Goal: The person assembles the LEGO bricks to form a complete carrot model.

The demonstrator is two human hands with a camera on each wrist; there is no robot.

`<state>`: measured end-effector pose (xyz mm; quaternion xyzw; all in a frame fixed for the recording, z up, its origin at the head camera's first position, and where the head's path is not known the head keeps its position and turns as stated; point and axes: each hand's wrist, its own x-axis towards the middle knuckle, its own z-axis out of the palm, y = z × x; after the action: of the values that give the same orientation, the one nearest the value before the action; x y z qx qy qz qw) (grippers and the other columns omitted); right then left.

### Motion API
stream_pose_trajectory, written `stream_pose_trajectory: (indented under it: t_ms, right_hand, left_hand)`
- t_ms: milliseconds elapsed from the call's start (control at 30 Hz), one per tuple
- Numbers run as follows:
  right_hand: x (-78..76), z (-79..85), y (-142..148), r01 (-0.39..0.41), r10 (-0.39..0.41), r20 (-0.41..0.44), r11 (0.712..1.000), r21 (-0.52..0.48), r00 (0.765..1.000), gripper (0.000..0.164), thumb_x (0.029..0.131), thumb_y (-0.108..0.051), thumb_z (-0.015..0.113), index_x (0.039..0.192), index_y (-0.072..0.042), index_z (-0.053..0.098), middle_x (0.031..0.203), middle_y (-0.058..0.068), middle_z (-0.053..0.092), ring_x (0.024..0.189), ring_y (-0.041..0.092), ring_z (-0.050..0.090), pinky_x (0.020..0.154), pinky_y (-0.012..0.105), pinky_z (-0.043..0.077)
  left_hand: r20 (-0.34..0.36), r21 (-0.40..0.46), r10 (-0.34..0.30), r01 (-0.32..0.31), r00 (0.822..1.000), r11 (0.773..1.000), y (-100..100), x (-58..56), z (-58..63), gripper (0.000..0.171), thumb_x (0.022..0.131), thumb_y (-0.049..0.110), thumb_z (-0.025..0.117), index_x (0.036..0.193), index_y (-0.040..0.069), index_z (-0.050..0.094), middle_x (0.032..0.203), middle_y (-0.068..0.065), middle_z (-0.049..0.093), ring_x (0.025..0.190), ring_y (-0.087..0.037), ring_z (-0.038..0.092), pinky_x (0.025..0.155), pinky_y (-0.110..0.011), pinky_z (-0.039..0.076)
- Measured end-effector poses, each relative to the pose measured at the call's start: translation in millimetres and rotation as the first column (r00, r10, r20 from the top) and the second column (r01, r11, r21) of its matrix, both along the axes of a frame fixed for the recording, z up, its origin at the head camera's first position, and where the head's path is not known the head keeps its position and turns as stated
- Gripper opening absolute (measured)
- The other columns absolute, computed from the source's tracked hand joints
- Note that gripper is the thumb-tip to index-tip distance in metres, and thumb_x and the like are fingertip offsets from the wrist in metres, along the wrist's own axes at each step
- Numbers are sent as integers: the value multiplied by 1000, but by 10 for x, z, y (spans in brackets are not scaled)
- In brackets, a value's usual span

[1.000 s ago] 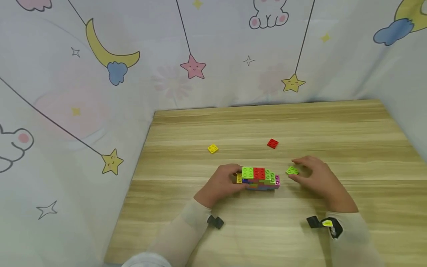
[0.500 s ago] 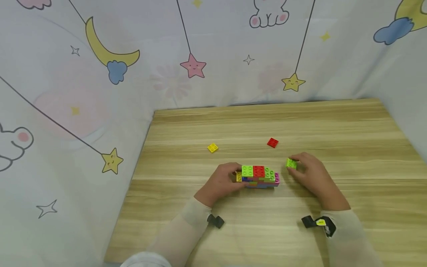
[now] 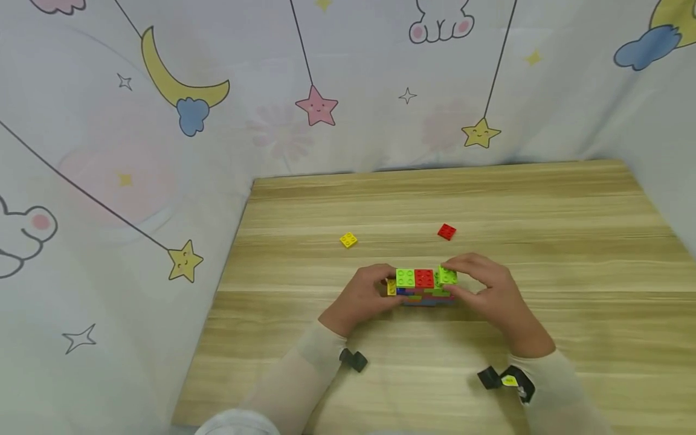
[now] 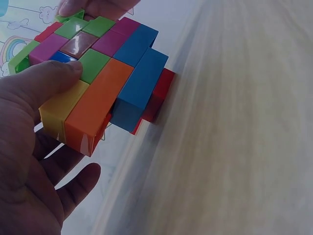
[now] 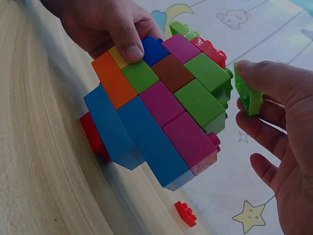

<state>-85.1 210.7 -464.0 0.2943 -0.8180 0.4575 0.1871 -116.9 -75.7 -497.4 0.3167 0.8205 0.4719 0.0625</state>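
A built block of many-coloured toy bricks (image 3: 424, 279) stands near the middle of the table; orange, blue, purple, green and brown sides show in the right wrist view. My left hand (image 3: 365, 300) grips its left end, thumb on the front side by the yellow and green bricks. My right hand (image 3: 493, 297) pinches a small light-green brick (image 5: 249, 93) between thumb and fingers. That brick is over the block's right end in the head view. In the right wrist view a narrow gap separates it from the block's studded upper side.
Beyond the block, a loose yellow brick (image 3: 348, 240) and a loose red brick (image 3: 447, 231) lie on the wooden table (image 3: 304, 211). A white curtain (image 3: 370, 139) printed with stars and moons hangs along the table's back and sides.
My right hand has picked the light-green brick up off the table and carried it left to the block's right end. My left hand keeps its grip on the block.
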Motion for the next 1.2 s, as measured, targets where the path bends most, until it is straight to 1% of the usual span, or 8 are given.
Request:
stream_pose_trajectory:
  t_ms: [167, 433, 533, 833, 967, 1100, 1200]
  right_hand:
    - [-2, 5, -14, -19, 19, -11, 999, 48, 1000, 47, 71, 3, 91, 115, -8, 79, 110, 2, 74, 104, 16, 68, 98, 11, 45]
    - [-19, 38, -55, -56, 59, -49, 997, 53, 997, 51, 67, 7, 92, 114, -6, 79, 110, 2, 72, 102, 19, 67, 96, 10, 45]
    - [-24, 54, -67, -64, 67, -49, 996, 67, 997, 49, 68, 5, 92, 114, -6, 79, 111, 2, 71, 103, 19, 67, 96, 10, 45]
    - [-30, 56, -74, -68, 71, -28, 993, 95, 997, 46, 71, 4, 91, 114, -5, 79, 110, 2, 71, 103, 18, 66, 93, 9, 46]
    - [-22, 43, -73, -61, 62, 0, 993, 99, 998, 44, 74, 2, 90, 116, -7, 78, 112, 1, 70, 104, 18, 66, 95, 9, 45]
    - [-22, -24, -71, -49, 48, 24, 996, 78, 999, 47, 75, 1, 90, 118, -10, 76, 113, 0, 72, 105, 17, 66, 97, 12, 45]
    - [-15, -82, -87, -28, 24, 59, 998, 61, 998, 52, 73, 1, 91, 121, -9, 75, 114, 1, 73, 106, 17, 65, 96, 14, 46]
  left_hand:
    - [3, 4, -8, 8, 1000, 1000, 2, -7, 19, 35, 86, 18, 88, 116, 13, 72, 114, 5, 72, 94, -8, 62, 81, -33, 59]
    - [5, 2, -6, 6, 1000, 1000, 1, -8, 46, 34, 86, 18, 87, 116, 13, 73, 114, 5, 72, 93, -8, 63, 81, -35, 59]
    - [4, 3, 2, -2, 1000, 1000, -4, -8, 53, 33, 86, 19, 88, 115, 14, 73, 112, 5, 72, 92, -8, 62, 81, -34, 59]
    - [5, 3, 7, -7, 1000, 1000, -17, -9, 59, 34, 85, 20, 88, 115, 13, 74, 110, 6, 72, 93, -8, 62, 82, -35, 59]
    - [7, -2, 8, -8, 1000, 1000, -12, -9, 47, 33, 86, 21, 88, 115, 13, 74, 109, 5, 72, 92, -8, 62, 82, -32, 58]
    - [-7, -1, 5, -5, 1000, 1000, -3, -8, 12, 33, 86, 19, 88, 115, 14, 73, 110, 6, 71, 91, -8, 62, 80, -27, 57]
    - [-16, -1, 2, -2, 1000, 1000, 6, -3, 5, 34, 86, 18, 87, 116, 15, 73, 110, 7, 71, 91, -8, 61, 80, -28, 58]
